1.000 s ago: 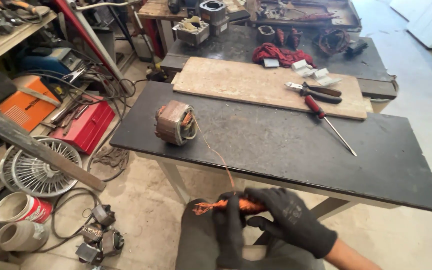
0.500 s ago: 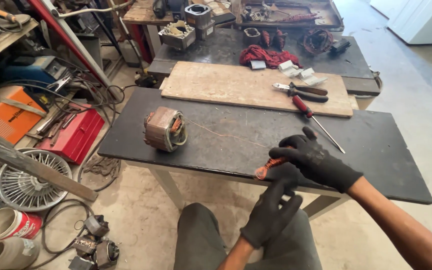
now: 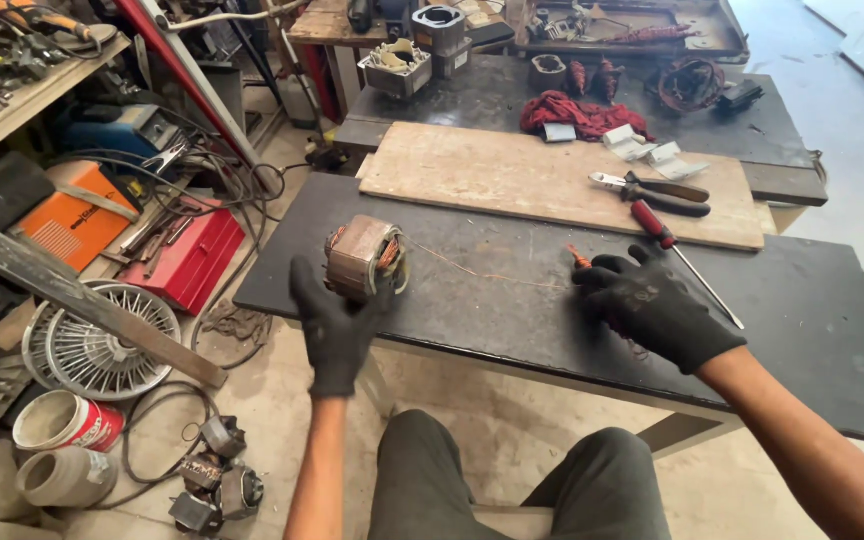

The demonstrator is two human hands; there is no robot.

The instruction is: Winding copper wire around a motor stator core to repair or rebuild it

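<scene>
Both of our hands wear black gloves. Left hand (image 3: 335, 325) is spread wide, fingers up, holding nothing, just in front of the motor stator (image 3: 365, 257); whether it touches the stator we cannot tell. Right hand (image 3: 650, 305) rests on the black tabletop (image 3: 512, 320), curled around a bundle of copper wire (image 3: 579, 259) whose orange end shows above the fingers. One thin copper strand (image 3: 482, 274) runs across the top from the stator to that hand.

Stator: one, blocky grey-brown laminated core, copper windings bulging at its end, sitting near the left front edge of the black tabletop.

Near floor, left: two tubs, one white-and-red (image 3: 60, 422) and one plain pale (image 3: 64, 477); three small dark motor parts (image 3: 214, 475) in a cluster; one round wire fan guard (image 3: 102, 340) under a slanted plank.

Mid distance: one red flat toolbox (image 3: 192, 255) and one orange case (image 3: 77, 220) with a grey band, both on the floor. On the table, one pale wooden board (image 3: 522, 180) lies behind the stator. One pair of pliers (image 3: 657, 190) rests on it; one red-handled screwdriver (image 3: 674, 252) lies half on its edge, just beside our right hand.

Far: red rag (image 3: 577, 113), small white folded papers (image 3: 647, 152), two grey metal housings (image 3: 422, 45) on the rear bench.
</scene>
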